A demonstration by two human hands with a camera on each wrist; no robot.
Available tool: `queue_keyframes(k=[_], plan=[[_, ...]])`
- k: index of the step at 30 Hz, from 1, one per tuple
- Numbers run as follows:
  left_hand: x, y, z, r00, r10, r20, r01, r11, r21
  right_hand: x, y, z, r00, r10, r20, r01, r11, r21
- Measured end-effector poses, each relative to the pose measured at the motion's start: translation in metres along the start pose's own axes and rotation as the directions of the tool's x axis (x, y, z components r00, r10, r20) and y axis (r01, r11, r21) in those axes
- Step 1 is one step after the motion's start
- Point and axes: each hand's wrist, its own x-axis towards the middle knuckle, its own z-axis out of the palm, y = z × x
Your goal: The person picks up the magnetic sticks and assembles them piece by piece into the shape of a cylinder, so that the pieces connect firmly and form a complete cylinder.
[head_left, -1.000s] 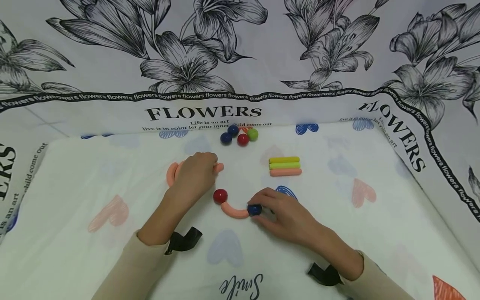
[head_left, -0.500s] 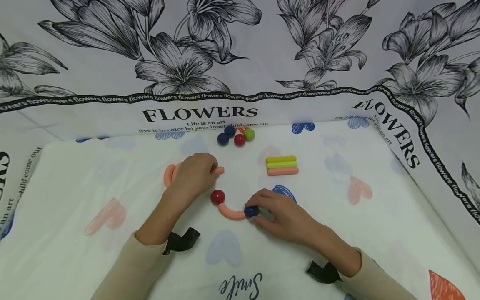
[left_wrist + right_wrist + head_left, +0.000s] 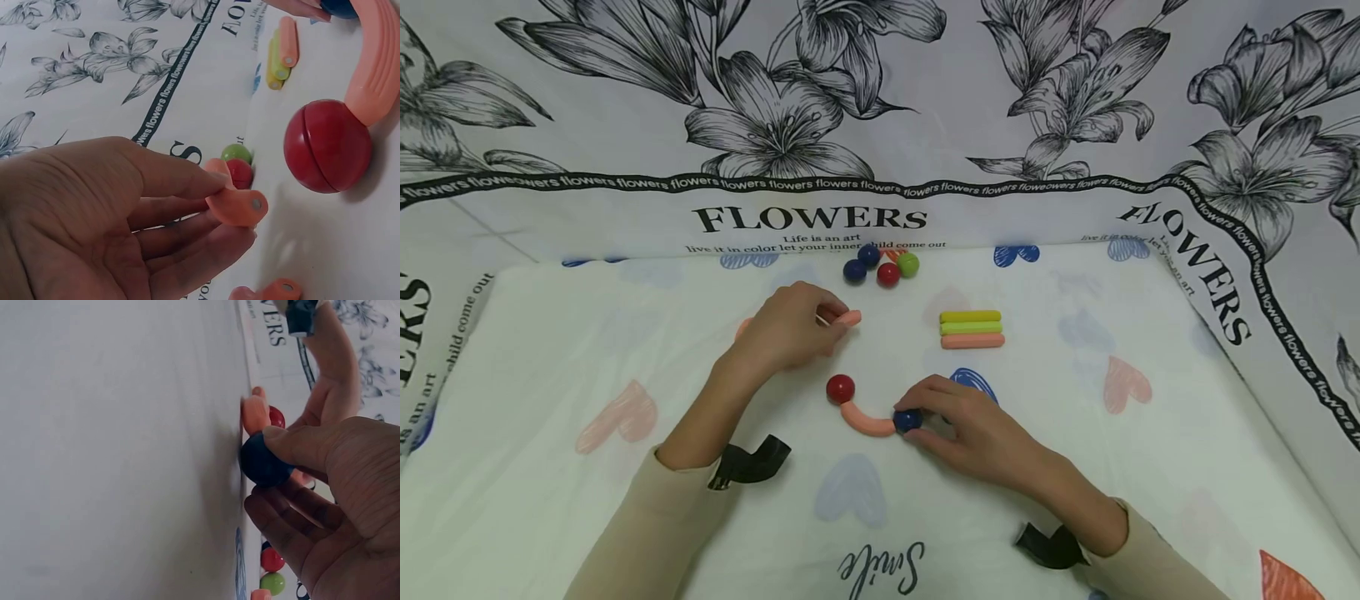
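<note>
My left hand (image 3: pixel 793 329) pinches a curved peach magnetic stick (image 3: pixel 240 209) between thumb and fingers. A grey magnet spot shows on the stick's end in the left wrist view. My right hand (image 3: pixel 973 427) holds a dark blue ball (image 3: pixel 907 420) between thumb and fingertips, low over the cloth. Against that ball lies one end of another curved peach stick (image 3: pixel 867 422). A red ball (image 3: pixel 841 389) sits at this stick's other end. Part of a further peach piece (image 3: pixel 743 327) shows behind my left hand, which hides the rest.
At the back stand two blue balls (image 3: pixel 854 271), a red ball (image 3: pixel 888 275) and a green ball (image 3: pixel 908 265). Three straight sticks, a yellow one (image 3: pixel 970 317), a lime one (image 3: pixel 972 328) and a peach one (image 3: pixel 972 342), lie side by side to the right. A printed white cloth (image 3: pixel 1052 483) covers the surface.
My left hand has risen slightly away from the peach pieces, with a curved stick now in its fingers. My right hand keeps its place at the blue ball.
</note>
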Motion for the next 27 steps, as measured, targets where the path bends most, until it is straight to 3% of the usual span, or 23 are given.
queue_keyframes(k=[6, 12, 18, 27], plan=[[-0.002, -0.001, -0.005, 0.994, -0.043, 0.097, 0.053, 0.993, -0.102, 0.000, 0.003, 0.002, 1.000, -0.006, -0.002, 0.007, 1.000, 0.014], [-0.001, -0.003, -0.010, 0.992, -0.029, 0.124, 0.050, 0.985, -0.165, 0.001, 0.004, 0.002, 1.000, 0.012, 0.001, -0.012, 1.000, 0.015], [0.000, -0.008, -0.013, 0.989, -0.066, 0.130, 0.091, 0.976, -0.200, 0.002, 0.002, 0.002, 1.000, 0.005, 0.005, -0.005, 0.999, 0.032], [0.010, -0.007, -0.003, 0.987, -0.071, 0.146, 0.100, 0.973, -0.207, 0.000, 0.002, 0.000, 1.000, 0.012, -0.004, -0.012, 1.000, 0.026]])
